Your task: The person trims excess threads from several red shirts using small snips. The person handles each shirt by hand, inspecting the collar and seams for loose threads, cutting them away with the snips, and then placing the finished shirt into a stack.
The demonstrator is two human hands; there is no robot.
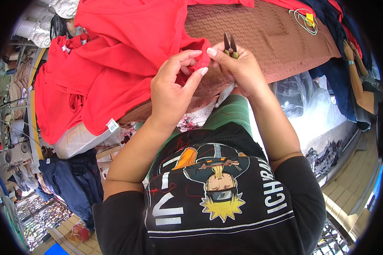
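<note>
A red knit garment (127, 55) lies spread and folded over the table, with a small white label at its lower edge. My left hand (174, 83) is closed on a narrow end of it, the cloth between thumb and fingers. My right hand (240, 68) has its thumb and forefinger at the same bit of cloth, facing the left hand. Tucked in the right hand is a pair of thread snips (227, 41), dark blades pointing up and away from me. The snips' handles are mostly hidden by the fingers.
The table is covered in brown patterned cloth (259, 34). A coil of pale cord (304, 21) with a yellow piece lies at its far right. Dark blue garments (74, 180) hang at lower left. At far right, another person's arm (357, 83) reaches toward dark cloth.
</note>
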